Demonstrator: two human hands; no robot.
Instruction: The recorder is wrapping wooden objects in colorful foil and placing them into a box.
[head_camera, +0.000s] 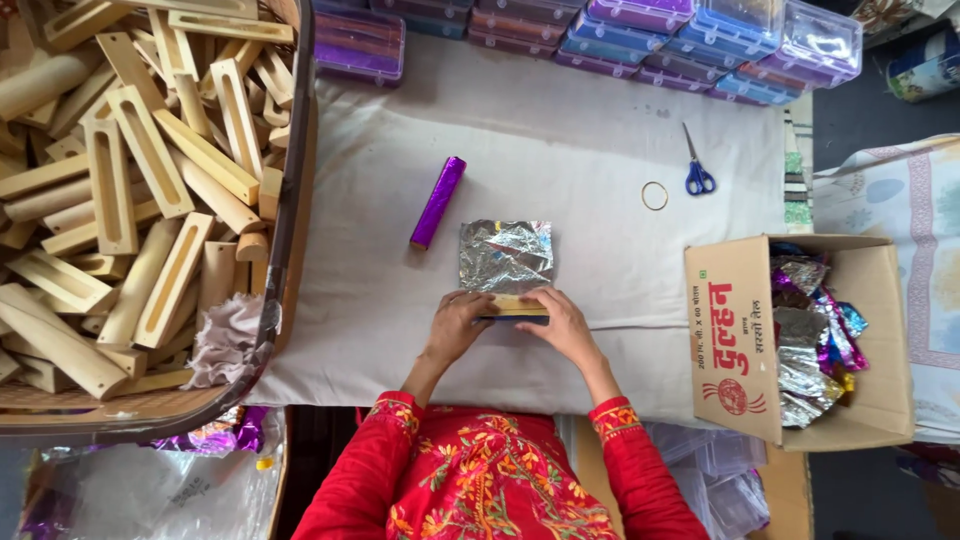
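1. Where the white cloth covers the table (560, 140), a crinkled silver foil sheet (506, 255) lies flat at the middle, its near edge running under a wooden block (518, 304).
2. The left hand (455, 325) has its fingers curled over the left end of the wooden block, pressing it down onto the foil.
3. The right hand (565, 322) grips the right end of the same block, fingers closed on it, so the two hands sit close together with the block between them.
4. A finished purple foil-wrapped stick (438, 201) lies tilted just left of the foil sheet, apart from both hands.
5. A large basket (290, 200) at the left is heaped with slotted wooden blocks (150, 150).
6. A pair of blue-handled scissors (697, 165) and a thin ring (655, 196) lie on the cloth, well to the right of the foil.
7. An open cardboard box (735, 330) at the right holds crumpled foil sheets (812, 340) in silver, purple and blue.
8. Stacked clear plastic cases (640, 30) with coloured contents line the far edge of the table.
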